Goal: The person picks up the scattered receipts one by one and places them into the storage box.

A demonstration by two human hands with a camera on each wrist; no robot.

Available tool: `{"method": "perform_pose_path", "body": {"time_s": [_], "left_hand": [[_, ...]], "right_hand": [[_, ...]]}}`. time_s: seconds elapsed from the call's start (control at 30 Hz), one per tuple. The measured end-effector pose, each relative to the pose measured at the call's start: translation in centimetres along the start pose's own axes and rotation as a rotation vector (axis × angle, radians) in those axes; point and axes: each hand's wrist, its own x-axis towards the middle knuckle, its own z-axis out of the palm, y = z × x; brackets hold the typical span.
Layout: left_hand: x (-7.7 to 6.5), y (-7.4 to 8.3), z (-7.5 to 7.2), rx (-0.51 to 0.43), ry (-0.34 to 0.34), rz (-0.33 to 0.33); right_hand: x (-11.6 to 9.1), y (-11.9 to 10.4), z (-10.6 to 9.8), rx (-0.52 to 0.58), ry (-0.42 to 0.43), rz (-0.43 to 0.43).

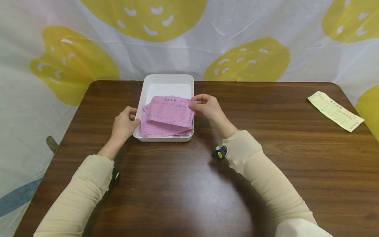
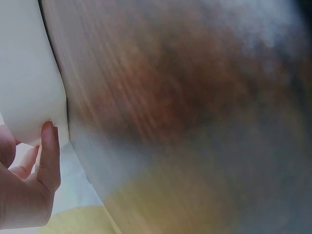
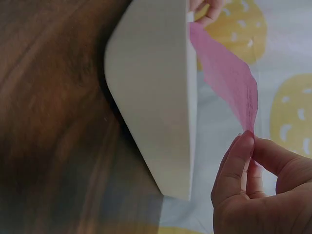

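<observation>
A white tray [image 1: 168, 139] stands toward the back of the wooden table, with several pink printed slips [image 1: 154, 130] lying in its front part. My right hand [image 1: 208, 107] pinches the right edge of a pink slip [image 1: 170, 110] between thumb and fingers. That slip shows raised above the tray's rim in the right wrist view, the pinched end [image 3: 248, 105] nearest the camera. At the tray's left side, my left hand [image 1: 125, 122] holds the wall, thumb at the rim. One finger [image 2: 50, 146] touches the tray's outer wall in the left wrist view.
A yellow printed slip [image 1: 336, 111] lies at the far right of the table [image 1: 266, 204]. Behind the table hangs a white curtain [image 1: 183, 59] with large yellow shapes. Each sleeve has a small dark device at the wrist, the right one [image 1: 219, 153] showing more fully.
</observation>
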Motion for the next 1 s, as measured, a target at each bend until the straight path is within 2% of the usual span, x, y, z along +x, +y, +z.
{"method": "perform_pose_path", "body": {"time_s": [0.37, 0.57, 0.63, 1.0], "left_hand": [[0.0, 0.0, 0.0, 0.002, -0.002, 0.003], [0.1, 0.0, 0.0, -0.001, 0.003, 0.006], [0.1, 0.0, 0.0, 0.000, 0.002, 0.004], [-0.1, 0.2, 0.0, -0.005, 0.002, -0.003]], "right_hand": [[0.3, 1.1, 2.0, -0.175, 0.009, -0.034], [0.2, 1.4, 2.2, -0.491, 0.040, -0.153], [0.0, 1.4, 2.3, -0.566, 0.041, -0.181], [-0.2, 1.3, 2.4, -0.661, 0.006, -0.191]]}}
